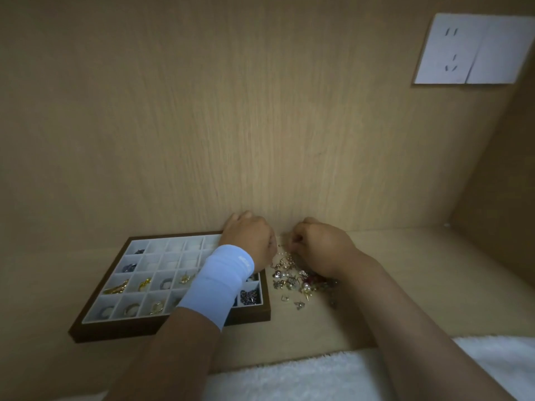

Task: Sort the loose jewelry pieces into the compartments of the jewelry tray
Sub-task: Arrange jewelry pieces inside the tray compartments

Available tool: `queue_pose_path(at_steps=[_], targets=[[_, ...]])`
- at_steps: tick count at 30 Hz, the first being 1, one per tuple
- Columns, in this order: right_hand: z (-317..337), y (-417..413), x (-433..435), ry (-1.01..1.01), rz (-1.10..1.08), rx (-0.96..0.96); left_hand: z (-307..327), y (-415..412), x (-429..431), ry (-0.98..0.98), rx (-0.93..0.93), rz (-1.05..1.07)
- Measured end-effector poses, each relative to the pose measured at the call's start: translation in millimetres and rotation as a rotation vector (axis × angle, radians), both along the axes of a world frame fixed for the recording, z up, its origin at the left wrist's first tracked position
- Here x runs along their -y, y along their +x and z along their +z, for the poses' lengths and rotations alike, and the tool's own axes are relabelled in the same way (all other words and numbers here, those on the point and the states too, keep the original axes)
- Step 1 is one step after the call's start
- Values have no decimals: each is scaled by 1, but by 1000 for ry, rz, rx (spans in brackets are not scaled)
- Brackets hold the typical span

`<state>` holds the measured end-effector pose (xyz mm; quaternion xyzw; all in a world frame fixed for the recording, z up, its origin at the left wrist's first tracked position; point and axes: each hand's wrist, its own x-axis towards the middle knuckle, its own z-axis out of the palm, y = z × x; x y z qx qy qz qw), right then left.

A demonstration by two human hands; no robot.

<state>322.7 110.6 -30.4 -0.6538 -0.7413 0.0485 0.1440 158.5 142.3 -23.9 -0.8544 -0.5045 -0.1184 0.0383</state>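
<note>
Both your left hand and right hand curl at 12 o'clock of the jewelry pile, grips impossible to tell; your sleeve hides jewelry tray compartments.

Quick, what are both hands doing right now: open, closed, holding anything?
Left hand: fingers hidden behind it, cannot tell.
Right hand: fingers curled at the loose jewelry; whether they pinch a piece cannot be told.
</note>
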Motion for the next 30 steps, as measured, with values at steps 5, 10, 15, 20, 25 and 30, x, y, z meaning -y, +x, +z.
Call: queue_pose_path(at_steps=[5, 10, 15, 20, 25, 30], targets=[[6, 5, 1, -27, 18, -509, 5, -7, 1, -254, 502, 15], [22, 5, 6, -190, 181, -945, 26, -9, 10, -328, 756, -57], [40, 1, 14, -110, 222, -916, 43, -13, 14, -318, 831, -108], [54, -1, 14, 63, 134, -968, 54, -28, 14, -328, 738, -112], [66, -1, 17, 201, 90, -1058, 61, -40, 16, -379, 708, -106], [65, 4, 17, 285, 52, -989, 70, -45, 16, -398, 917, -129]])
